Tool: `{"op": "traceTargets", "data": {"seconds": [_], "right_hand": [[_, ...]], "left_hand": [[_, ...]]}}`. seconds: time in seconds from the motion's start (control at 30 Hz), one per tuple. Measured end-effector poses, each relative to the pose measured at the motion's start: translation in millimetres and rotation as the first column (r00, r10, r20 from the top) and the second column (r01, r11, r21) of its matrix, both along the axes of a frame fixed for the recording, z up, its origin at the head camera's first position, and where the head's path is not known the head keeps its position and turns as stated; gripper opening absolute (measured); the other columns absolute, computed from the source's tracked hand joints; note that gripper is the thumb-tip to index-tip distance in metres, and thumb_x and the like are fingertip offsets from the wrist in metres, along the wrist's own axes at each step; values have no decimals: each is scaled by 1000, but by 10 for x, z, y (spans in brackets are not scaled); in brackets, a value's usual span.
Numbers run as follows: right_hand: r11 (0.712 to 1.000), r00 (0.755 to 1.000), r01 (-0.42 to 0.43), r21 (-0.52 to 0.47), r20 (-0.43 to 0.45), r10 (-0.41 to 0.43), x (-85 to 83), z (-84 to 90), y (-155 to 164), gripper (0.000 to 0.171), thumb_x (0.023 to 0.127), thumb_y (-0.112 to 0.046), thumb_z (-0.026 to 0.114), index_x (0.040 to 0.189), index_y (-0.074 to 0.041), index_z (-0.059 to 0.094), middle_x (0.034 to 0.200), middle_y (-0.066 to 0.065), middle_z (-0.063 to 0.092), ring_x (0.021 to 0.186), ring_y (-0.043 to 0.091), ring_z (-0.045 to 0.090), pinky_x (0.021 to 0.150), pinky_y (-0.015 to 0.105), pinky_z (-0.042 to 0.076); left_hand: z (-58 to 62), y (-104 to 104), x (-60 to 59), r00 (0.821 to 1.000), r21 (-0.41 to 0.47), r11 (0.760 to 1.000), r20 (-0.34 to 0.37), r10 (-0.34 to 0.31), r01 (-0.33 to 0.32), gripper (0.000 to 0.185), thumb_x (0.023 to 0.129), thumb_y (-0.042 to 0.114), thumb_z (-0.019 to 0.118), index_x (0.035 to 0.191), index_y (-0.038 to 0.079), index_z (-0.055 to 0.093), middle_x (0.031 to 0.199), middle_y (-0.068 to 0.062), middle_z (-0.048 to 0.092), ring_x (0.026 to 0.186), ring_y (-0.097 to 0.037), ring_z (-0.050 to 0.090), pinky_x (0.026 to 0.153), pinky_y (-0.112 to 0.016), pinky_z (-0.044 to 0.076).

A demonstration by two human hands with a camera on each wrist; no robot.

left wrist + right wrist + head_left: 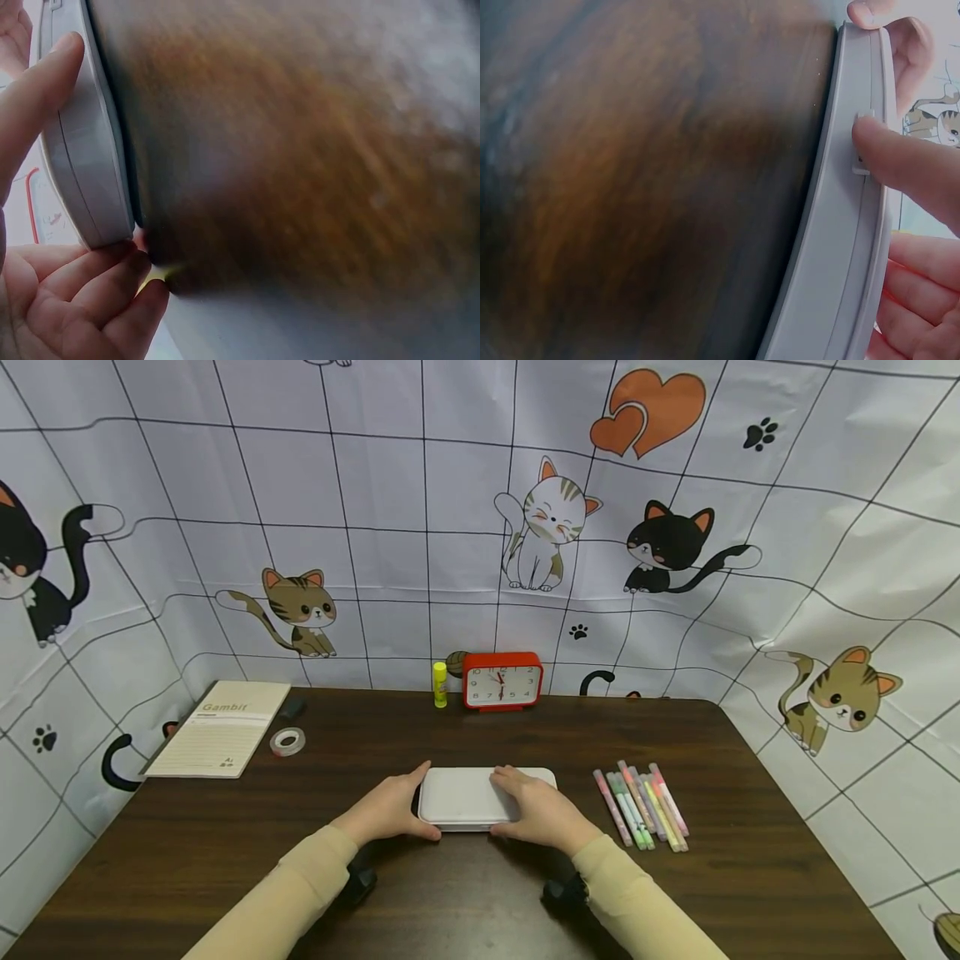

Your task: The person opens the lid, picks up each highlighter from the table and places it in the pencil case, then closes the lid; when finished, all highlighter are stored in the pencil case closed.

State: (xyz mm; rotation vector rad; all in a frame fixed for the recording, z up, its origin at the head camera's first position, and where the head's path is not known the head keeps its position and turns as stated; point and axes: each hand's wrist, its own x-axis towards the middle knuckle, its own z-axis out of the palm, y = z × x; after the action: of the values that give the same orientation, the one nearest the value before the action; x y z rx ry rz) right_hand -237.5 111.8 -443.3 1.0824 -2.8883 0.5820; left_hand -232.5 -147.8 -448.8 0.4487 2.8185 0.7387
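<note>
Leftmost on the dark wooden table [187, 852]: a notebook [222, 728] marked "Gambit", lying flat at the far left corner. Just right of it, a roll of clear tape [287, 742], with a small dark object [292, 707] behind, too small to identify.

Next, the left hand [390, 810] grips the left end of a white case [468, 797]. Thumb along the near edge, fingers wrapped round the far side. The left wrist view shows the thumb [34, 112] pressed on the case's rim [82, 150] and the fingers [97, 292] curled at its corner; the table surface there is blurred.

The case lies flat, lid closed, at the middle of the table, near the front edge, between both hands.

At the back, against the cat-print backdrop [480, 527]: a yellow glue stick [440, 684] standing upright, touching or just beside a red clock [502, 680].

The right hand [536, 810] holds the case's right half, palm over the lid, fingers reaching the far edge, thumb on the near side. In the right wrist view, the thumb tip [900, 157] sits on a small latch [862, 142] in the case's side seam, other fingers [922, 307] curled on the lid side.

Right of that hand, near but apart from the case: a row of pastel markers [641, 806], lying side by side, slightly angled.

Both sleeves are cream-coloured.
</note>
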Motion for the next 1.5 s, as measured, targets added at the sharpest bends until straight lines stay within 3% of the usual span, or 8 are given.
{"op": "traceTargets", "data": {"seconds": [0.37,0.6,0.77,1.0,1.3,1.5], "right_hand": [[998,996,28,59,-85,-23,49,50,-60,65,75,-33,80,125,2,58,131,16,56,121,29,54,98,39,45],[990,974,28,139,-228,5,66,21,-129,62,70,-35,83,115,3,61,121,15,61,103,28,64,87,37,52],[990,964,26,141,-267,12,58,19,-142,59,68,-36,85,109,0,62,116,14,62,93,26,66,81,35,54],[980,961,18,199,-273,38,45,76,-168,52,67,-34,84,101,0,64,107,13,64,84,23,66,76,32,54],[951,934,12,310,-343,100,87,163,-277,34,60,-25,81,79,-3,64,71,3,58,66,17,57,62,29,51],[944,931,34,327,-355,90,104,136,-301,33,60,-25,79,78,-3,63,68,2,54,65,16,55,60,28,50]], "left_hand": [[-12,28,-16,1000,-9,1000,-8,3,-3,108,64,44,86,144,-4,33,136,-22,51,121,-30,54,100,-43,44],[-20,30,-9,1000,-11,1000,-10,5,-5,106,64,43,86,144,-5,34,135,-22,52,120,-30,55,100,-43,44],[-21,30,-6,1000,-15,1000,-14,6,-6,106,65,42,86,144,-5,34,134,-22,52,119,-30,55,99,-43,44],[-30,53,0,999,-24,1000,-39,3,-4,104,65,39,87,142,-6,35,132,-22,54,117,-29,57,98,-41,45],[-6,78,18,998,-16,1000,-61,-6,5,100,64,34,88,139,-8,38,129,-22,56,114,-29,58,97,-41,46],[0,81,20,998,-34,999,-67,-16,14,99,63,32,89,138,-9,39,128,-22,57,112,-29,59,97,-41,46]]}}
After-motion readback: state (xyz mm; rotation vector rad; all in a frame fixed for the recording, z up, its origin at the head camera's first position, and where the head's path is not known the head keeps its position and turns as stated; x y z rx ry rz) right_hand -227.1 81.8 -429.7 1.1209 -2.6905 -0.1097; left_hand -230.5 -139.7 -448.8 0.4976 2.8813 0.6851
